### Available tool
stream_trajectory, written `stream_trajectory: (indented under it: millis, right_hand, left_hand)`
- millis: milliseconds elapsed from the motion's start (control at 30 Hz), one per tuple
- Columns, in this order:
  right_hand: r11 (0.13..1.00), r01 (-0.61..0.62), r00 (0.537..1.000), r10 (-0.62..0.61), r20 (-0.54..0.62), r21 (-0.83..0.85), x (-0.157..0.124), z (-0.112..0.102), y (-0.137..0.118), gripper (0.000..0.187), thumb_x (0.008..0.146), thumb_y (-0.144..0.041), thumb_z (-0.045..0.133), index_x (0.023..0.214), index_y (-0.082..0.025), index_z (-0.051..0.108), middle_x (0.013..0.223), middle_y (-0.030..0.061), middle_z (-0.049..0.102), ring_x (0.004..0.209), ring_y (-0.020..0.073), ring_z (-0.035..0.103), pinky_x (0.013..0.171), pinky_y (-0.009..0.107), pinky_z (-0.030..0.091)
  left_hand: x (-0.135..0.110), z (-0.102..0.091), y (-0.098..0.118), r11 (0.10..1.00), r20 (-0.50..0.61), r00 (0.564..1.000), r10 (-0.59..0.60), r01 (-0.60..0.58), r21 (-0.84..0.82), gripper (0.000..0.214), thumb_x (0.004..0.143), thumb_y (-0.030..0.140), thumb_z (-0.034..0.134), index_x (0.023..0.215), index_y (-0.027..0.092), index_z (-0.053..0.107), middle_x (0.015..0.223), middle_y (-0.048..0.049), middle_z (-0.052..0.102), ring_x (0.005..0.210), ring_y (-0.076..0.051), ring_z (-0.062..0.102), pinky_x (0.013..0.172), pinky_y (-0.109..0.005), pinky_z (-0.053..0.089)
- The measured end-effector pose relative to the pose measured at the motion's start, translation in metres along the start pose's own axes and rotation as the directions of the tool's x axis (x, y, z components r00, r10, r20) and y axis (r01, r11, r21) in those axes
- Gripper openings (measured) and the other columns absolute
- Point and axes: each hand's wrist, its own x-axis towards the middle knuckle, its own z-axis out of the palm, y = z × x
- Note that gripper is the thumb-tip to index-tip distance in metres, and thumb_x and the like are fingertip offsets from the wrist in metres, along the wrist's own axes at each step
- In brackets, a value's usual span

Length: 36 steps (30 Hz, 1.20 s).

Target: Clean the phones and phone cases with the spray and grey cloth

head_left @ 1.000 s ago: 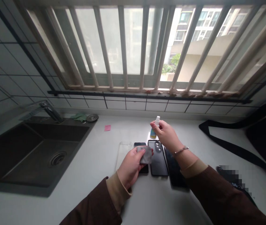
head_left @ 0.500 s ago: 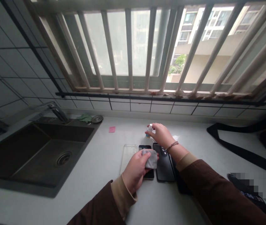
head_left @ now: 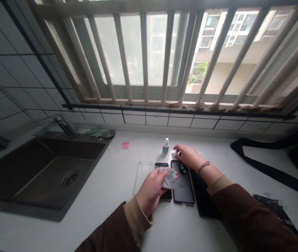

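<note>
Set down and let go since half a second ago: spray bottle (head_left: 166, 146), upright on the countertop (head_left: 107, 196), just behind the row of phones. Was pinched at the cap then, and was held clear off the surface a full second back. Right hand (head_left: 188, 156) now slid off to the bottle's right, palm down, fingers loosely stretched, low over the countertop and apart from the bottle. Gripping nothing discernible; something small and pale at the fingertips, too tiny to tell. Left hand (head_left: 151, 190) curled tight around a folded grey cloth (head_left: 169, 179), thumb on top, hovering over the small dark phone (head_left: 162, 165), much as before. Alongside: clear case (head_left: 143, 173) to the left, black phone (head_left: 182, 182) camera side up to the right, third phone (head_left: 204, 201) mostly under the right forearm.

Risks from here, by judgement only. Could tip that narrow bottle with a careless sweep of the right wrist or sleeve, so near it. Could skate the small dark phone into the clear case by pressing the cloth down one-handed, unbraced, on a smooth top. Could drag the third phone out of line with the forearm lying across it.

Otherwise unchanged: sink (head_left: 46, 168), pink note (head_left: 125, 145), black strap (head_left: 267, 168).
</note>
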Motion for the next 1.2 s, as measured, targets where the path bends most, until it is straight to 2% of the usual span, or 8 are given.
stream_trajectory:
  millis: [100,267,400,567,700,833,1033,1200]
  right_hand:
    - [0.998,-0.050,0.996,0.047,-0.074,-0.030,0.007,-0.005,-0.004,0.014,0.094,-0.014,0.063,0.105,-0.019,0.069,0.094,0.0074,0.075,0.086,0.0216,0.070,0.079,0.031,0.051]
    - [0.999,-0.025,0.994,0.020,-0.110,-0.044,0.015,-0.012,-0.014,0.020,0.092,-0.011,0.061,0.109,-0.019,0.068,0.107,0.0090,0.072,0.093,0.0211,0.068,0.088,0.032,0.050]
    - [0.999,0.024,0.998,-0.026,-0.065,-0.030,0.020,-0.004,-0.013,0.037,0.091,-0.007,0.059,0.126,-0.018,0.066,0.124,0.0132,0.068,0.107,0.0248,0.068,0.096,0.036,0.052]
    - [0.985,0.173,0.984,-0.174,0.040,0.024,0.039,0.006,-0.002,0.055,0.090,-0.002,0.056,0.142,-0.019,0.062,0.143,0.0146,0.063,0.129,0.0262,0.062,0.112,0.039,0.048]
    - [0.959,0.270,0.953,-0.279,0.118,0.085,0.061,0.008,0.005,0.052,0.092,-0.004,0.056,0.137,-0.026,0.070,0.141,0.0100,0.068,0.125,0.0237,0.067,0.108,0.037,0.052]
    - [0.942,0.307,0.934,-0.326,0.148,0.133,0.076,0.009,0.007,0.036,0.094,-0.012,0.059,0.119,-0.026,0.080,0.127,0.0082,0.076,0.114,0.0229,0.073,0.104,0.036,0.055]
    - [0.960,0.212,0.966,-0.235,0.110,0.185,0.084,0.018,0.010,0.020,0.084,-0.012,0.068,0.093,-0.020,0.083,0.101,0.0073,0.080,0.094,0.0219,0.074,0.091,0.031,0.056]
    - [0.969,0.036,0.999,-0.031,-0.026,0.242,0.082,0.016,0.018,0.016,0.084,-0.019,0.071,0.096,-0.020,0.081,0.097,0.0077,0.078,0.089,0.0225,0.073,0.089,0.034,0.055]
  left_hand:
    - [0.001,-0.001,-0.001,1.000,-0.001,1.000,0.001,-0.001,-0.004,0.023,0.099,0.026,0.061,0.114,0.011,0.070,0.118,-0.0215,0.077,0.105,-0.027,0.076,0.091,-0.037,0.059]
    - [0.000,-0.002,0.000,1.000,0.007,1.000,0.001,-0.001,0.016,0.022,0.100,0.025,0.059,0.114,0.012,0.070,0.119,-0.0203,0.078,0.106,-0.025,0.075,0.093,-0.036,0.058]
    - [0.000,-0.002,0.000,1.000,0.000,1.000,-0.002,0.002,0.018,0.023,0.099,0.026,0.060,0.115,0.012,0.069,0.118,-0.0196,0.078,0.105,-0.025,0.075,0.090,-0.035,0.058]
    - [0.001,-0.002,-0.001,1.000,-0.003,1.000,-0.009,0.009,0.017,0.024,0.097,0.027,0.063,0.115,0.013,0.069,0.116,-0.0184,0.078,0.104,-0.024,0.076,0.087,-0.033,0.058]
    - [0.002,-0.003,-0.001,1.000,-0.023,0.999,-0.025,0.025,0.001,0.027,0.094,0.030,0.067,0.116,0.013,0.069,0.113,-0.0188,0.078,0.103,-0.027,0.076,0.086,-0.035,0.058]
    - [0.003,-0.004,-0.002,0.999,-0.011,0.999,-0.031,0.031,-0.022,0.028,0.094,0.029,0.066,0.116,0.011,0.067,0.114,-0.0209,0.078,0.104,-0.027,0.075,0.090,-0.038,0.057]
    - [0.002,-0.005,-0.004,0.998,0.002,1.000,-0.030,0.030,-0.046,0.029,0.093,0.031,0.068,0.115,0.011,0.067,0.116,-0.0217,0.077,0.104,-0.028,0.075,0.091,-0.038,0.057]
    - [0.002,-0.006,-0.005,0.999,0.006,0.999,-0.037,0.037,-0.037,0.027,0.094,0.030,0.066,0.114,0.011,0.068,0.115,-0.0209,0.078,0.104,-0.028,0.075,0.089,-0.038,0.057]
